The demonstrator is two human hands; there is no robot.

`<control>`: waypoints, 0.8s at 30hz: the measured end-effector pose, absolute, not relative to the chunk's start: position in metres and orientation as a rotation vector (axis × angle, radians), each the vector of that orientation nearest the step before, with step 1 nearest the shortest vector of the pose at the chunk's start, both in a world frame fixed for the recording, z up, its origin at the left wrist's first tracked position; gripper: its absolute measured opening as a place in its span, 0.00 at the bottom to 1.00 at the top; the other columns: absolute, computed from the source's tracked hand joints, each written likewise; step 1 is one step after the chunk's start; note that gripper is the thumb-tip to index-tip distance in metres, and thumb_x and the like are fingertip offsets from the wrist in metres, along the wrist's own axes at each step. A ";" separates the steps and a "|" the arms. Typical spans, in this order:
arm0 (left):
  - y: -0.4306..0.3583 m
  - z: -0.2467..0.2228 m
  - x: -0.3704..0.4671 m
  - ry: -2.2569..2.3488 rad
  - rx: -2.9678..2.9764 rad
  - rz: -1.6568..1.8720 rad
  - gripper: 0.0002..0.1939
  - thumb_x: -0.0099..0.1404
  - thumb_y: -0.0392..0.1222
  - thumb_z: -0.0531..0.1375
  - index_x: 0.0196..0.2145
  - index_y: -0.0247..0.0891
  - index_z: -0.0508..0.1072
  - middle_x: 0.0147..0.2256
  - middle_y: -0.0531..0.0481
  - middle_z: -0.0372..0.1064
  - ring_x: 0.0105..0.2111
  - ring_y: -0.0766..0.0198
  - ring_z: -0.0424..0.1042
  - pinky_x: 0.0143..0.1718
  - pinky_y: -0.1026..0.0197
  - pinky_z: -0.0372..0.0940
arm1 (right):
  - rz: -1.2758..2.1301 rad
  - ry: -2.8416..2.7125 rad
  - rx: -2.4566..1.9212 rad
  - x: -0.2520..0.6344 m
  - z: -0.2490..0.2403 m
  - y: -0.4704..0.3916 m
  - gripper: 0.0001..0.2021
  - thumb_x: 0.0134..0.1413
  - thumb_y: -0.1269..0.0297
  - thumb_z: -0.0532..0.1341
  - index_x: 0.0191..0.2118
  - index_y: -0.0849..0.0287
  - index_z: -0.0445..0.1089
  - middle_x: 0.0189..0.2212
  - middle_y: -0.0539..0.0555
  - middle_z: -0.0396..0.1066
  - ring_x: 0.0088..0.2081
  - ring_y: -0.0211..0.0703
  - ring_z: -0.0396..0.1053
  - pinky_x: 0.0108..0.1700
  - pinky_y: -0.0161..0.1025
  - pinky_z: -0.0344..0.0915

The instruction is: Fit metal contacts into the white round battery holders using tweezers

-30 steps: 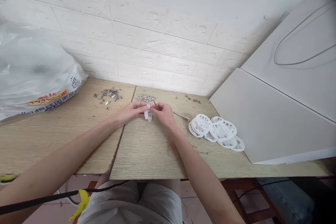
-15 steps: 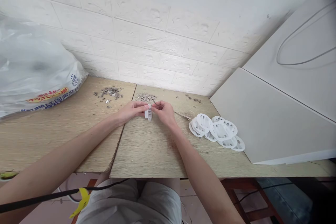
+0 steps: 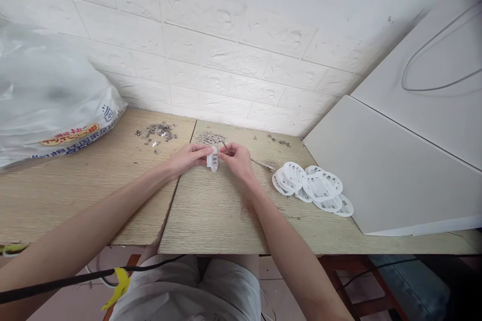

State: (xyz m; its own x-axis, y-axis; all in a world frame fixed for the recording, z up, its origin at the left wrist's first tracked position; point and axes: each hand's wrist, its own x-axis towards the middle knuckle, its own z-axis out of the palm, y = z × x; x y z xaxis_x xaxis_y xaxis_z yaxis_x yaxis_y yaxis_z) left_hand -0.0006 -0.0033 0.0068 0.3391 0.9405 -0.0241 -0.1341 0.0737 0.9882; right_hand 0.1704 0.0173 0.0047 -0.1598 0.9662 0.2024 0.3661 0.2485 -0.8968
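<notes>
My left hand [image 3: 191, 157] grips a white oval plastic piece [image 3: 214, 161] by its upper end, thumb and fingers closed on it. Held on edge above the table, the piece has rows of small metal parts in slots. From the other side, my right hand [image 3: 236, 160] pinches a thin dark metal tool [image 3: 225, 145] close to the piece's upper end; its exact kind cannot be made out. Just behind both hands lies a heap of tiny silvery metal parts [image 3: 211, 138]. Past my right wrist, a slender metal rod [image 3: 263, 164] rests on the wood.
Several white oval plastic pieces [image 3: 324, 185] overlap in a pile at the right, beside a white panel [image 3: 399, 175]. Another heap of metal parts [image 3: 161, 132] lies on the left table. A large plastic bag [image 3: 56, 95] occupies the far left. A brick-patterned wall [image 3: 233, 65] bounds the back.
The camera view has shifted slightly. Both hands stay almost in place around the white oval piece, which is turned a little more toward me.
</notes>
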 end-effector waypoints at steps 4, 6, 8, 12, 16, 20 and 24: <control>-0.001 0.006 -0.001 0.870 1.181 1.013 0.18 0.56 0.50 0.63 0.38 0.31 0.77 0.41 0.39 0.74 0.43 0.54 0.72 0.49 0.51 0.65 | 0.967 -1.664 -1.204 0.173 0.005 0.019 0.04 0.44 0.68 0.61 0.30 0.61 0.70 0.28 0.52 0.73 0.30 0.37 0.69 0.36 0.35 0.64; 0.000 0.005 -0.002 0.868 1.170 1.016 0.19 0.56 0.50 0.63 0.37 0.31 0.77 0.41 0.39 0.74 0.43 0.54 0.72 0.49 0.50 0.65 | 0.983 -1.669 -1.182 0.174 0.004 0.021 0.05 0.44 0.68 0.61 0.30 0.62 0.71 0.28 0.52 0.73 0.30 0.36 0.68 0.36 0.34 0.64; 0.001 0.005 -0.002 0.871 1.163 1.016 0.19 0.56 0.51 0.63 0.37 0.32 0.77 0.42 0.39 0.74 0.43 0.54 0.72 0.49 0.50 0.65 | 0.987 -1.687 -1.168 0.175 0.003 0.022 0.05 0.44 0.67 0.60 0.30 0.62 0.71 0.28 0.51 0.73 0.30 0.36 0.68 0.36 0.34 0.64; 0.001 0.004 -0.003 0.859 1.153 1.011 0.17 0.57 0.50 0.62 0.38 0.33 0.77 0.43 0.40 0.74 0.43 0.55 0.72 0.50 0.52 0.65 | 0.972 -1.718 -1.165 0.176 0.002 0.024 0.06 0.45 0.67 0.60 0.31 0.62 0.72 0.28 0.51 0.73 0.30 0.36 0.67 0.35 0.34 0.63; 0.001 0.003 -0.003 0.844 1.142 1.019 0.17 0.58 0.49 0.62 0.37 0.33 0.77 0.41 0.40 0.74 0.42 0.56 0.72 0.50 0.51 0.65 | 0.976 -1.737 -1.180 0.177 0.002 0.024 0.07 0.45 0.66 0.60 0.31 0.62 0.72 0.28 0.52 0.73 0.30 0.37 0.67 0.35 0.34 0.62; 0.001 0.002 -0.003 0.830 1.153 1.021 0.17 0.57 0.49 0.62 0.38 0.32 0.77 0.41 0.40 0.74 0.42 0.56 0.72 0.50 0.50 0.65 | 0.958 -1.764 -1.201 0.176 0.004 0.021 0.08 0.45 0.62 0.61 0.27 0.62 0.70 0.26 0.50 0.71 0.28 0.36 0.65 0.33 0.33 0.60; 0.001 0.003 -0.002 0.829 1.163 1.016 0.17 0.57 0.48 0.63 0.38 0.32 0.76 0.40 0.40 0.74 0.41 0.56 0.72 0.49 0.51 0.65 | 0.940 -1.764 -1.225 0.174 0.005 0.019 0.08 0.45 0.62 0.61 0.25 0.62 0.68 0.24 0.49 0.69 0.27 0.35 0.63 0.32 0.33 0.59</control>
